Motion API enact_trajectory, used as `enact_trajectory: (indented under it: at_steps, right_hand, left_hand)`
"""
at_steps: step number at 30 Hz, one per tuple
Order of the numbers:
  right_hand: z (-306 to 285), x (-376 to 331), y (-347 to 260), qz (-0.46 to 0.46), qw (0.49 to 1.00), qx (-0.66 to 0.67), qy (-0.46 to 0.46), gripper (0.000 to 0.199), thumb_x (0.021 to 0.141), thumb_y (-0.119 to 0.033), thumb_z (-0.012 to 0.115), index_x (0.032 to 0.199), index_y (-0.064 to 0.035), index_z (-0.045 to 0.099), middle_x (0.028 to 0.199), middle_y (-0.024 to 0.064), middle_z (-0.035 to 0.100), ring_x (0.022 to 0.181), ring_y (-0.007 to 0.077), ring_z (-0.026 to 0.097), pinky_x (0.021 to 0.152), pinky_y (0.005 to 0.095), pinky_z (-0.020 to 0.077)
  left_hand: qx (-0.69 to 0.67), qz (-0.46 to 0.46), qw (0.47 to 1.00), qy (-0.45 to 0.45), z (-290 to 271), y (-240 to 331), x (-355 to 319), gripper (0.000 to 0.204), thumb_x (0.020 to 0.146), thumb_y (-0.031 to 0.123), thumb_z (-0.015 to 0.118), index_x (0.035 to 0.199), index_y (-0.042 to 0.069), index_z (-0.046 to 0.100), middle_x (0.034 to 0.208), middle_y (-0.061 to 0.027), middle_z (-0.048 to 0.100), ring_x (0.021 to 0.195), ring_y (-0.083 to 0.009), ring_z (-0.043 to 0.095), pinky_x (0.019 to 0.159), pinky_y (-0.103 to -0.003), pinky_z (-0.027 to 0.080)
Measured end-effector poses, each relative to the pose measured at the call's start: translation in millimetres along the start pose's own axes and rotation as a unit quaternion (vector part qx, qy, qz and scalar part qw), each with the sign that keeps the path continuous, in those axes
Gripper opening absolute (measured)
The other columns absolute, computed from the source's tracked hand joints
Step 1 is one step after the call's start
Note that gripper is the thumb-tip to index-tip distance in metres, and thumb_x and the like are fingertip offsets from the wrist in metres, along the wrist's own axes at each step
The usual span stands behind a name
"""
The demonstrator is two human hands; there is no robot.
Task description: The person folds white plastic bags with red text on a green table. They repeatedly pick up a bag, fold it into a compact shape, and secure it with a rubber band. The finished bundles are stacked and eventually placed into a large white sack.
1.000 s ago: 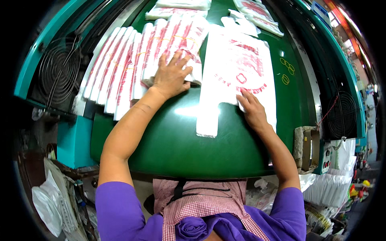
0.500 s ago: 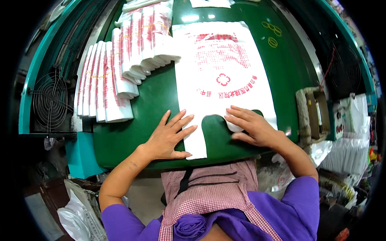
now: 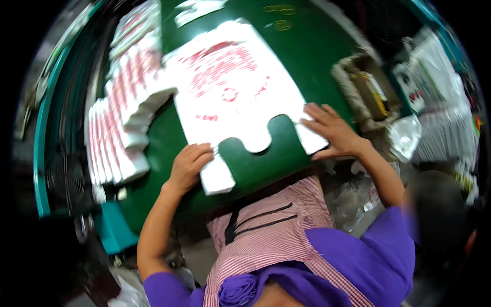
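A stack of white plastic vest bags (image 3: pixel 235 110) with red print lies flat on the green table, its two handles and middle tab toward me. My left hand (image 3: pixel 192 166) is at the base of the left handle, its fingers drawn together on the plastic edge; the thumb is partly hidden. On the right handle rests my right hand (image 3: pixel 330 130), fingers stretched out and thumb apart near the table's front edge. Between the handles, the green tabletop (image 3: pixel 255 166) shows around the rounded middle tab.
Folded bundles of printed bags (image 3: pixel 115 135) are lined up at the left. Yellow rubber bands (image 3: pixel 282 24) lie at the far side, near a white plastic piece (image 3: pixel 199 10). An open box (image 3: pixel 371 89) with a yellow item inside stands at the right edge.
The view has turned, shifting the scene. The right handle and middle tab now lie spread in sight. My left fingers have gone from spread to drawn together; my right hand has moved onto the right handle.
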State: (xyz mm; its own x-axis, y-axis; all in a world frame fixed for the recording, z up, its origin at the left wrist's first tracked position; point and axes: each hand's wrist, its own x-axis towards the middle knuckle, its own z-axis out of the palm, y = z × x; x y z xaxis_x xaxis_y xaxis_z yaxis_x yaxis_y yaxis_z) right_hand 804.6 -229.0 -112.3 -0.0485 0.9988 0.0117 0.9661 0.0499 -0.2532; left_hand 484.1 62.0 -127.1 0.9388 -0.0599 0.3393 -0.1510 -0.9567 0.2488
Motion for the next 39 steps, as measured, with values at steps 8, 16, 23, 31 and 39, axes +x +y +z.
enact_trajectory:
  at_steps: [8,16,23,31,39]
  right_hand:
    - [48.9,-17.0,-26.8,-0.097,0.977,0.085,0.167,0.05,0.075,-0.008,0.067,0.123,-0.0158,0.056,0.136,0.0103,0.047,0.129,0.0304,0.042,0.107,0.0467,0.0316]
    - [8.2,20.9,-25.2,-0.076,0.928,0.352,0.091,0.021,0.087,-0.008,0.058,0.108,-0.0056,0.059,0.104,0.0136,0.061,0.106,0.032,0.057,0.093,0.041,0.0439]
    - [39.4,141.3,-47.8,0.108,0.968,0.217,0.068,0.037,0.082,-0.035,0.065,0.104,-0.0065,0.06,0.092,0.0175,0.066,0.089,0.0342,0.064,0.076,0.0448,0.0487]
    - [71.5,126.5,-59.2,-0.095,0.969,-0.078,0.214,0.04,0.086,-0.026,0.058,0.117,0.0002,0.055,0.129,0.0244,0.05,0.123,0.0368,0.045,0.097,0.0448,0.0406]
    - [-11.2,126.3,-63.1,-0.045,0.982,0.166,0.077,0.058,0.092,-0.038,0.055,0.135,-0.0017,0.043,0.138,0.0238,0.043,0.129,0.0383,0.039,0.107,0.0428,0.0321]
  left_hand:
    - [-0.063,-0.115,0.991,-0.01,-11.3,37.2,-50.0,0.015,0.076,0.005,0.061,0.09,0.009,0.064,0.099,-0.0093,0.068,0.106,-0.027,0.063,0.096,-0.047,0.043]
    - [-0.217,-0.245,0.945,-0.014,-6.2,15.8,55.4,0.015,0.087,0.012,0.058,0.091,-0.002,0.061,0.067,-0.0166,0.062,0.062,-0.0296,0.064,0.057,-0.035,0.046]
    - [0.05,-0.265,0.963,-0.006,34.2,12.6,82.9,0.031,0.075,0.02,0.069,0.102,0.007,0.06,0.08,-0.0153,0.066,0.071,-0.0342,0.064,0.064,-0.043,0.049]
    - [0.024,-0.04,0.996,-0.078,29.5,65.0,29.8,0.064,0.07,0.014,0.061,0.133,0.013,0.051,0.144,-0.0206,0.038,0.133,-0.0408,0.035,0.107,-0.054,0.03]
    - [-0.225,-0.281,0.915,-0.181,2.5,-32.7,89.8,0.03,0.091,0.026,0.055,0.099,0.0,0.064,0.076,-0.0175,0.064,0.067,-0.029,0.061,0.066,-0.038,0.047]
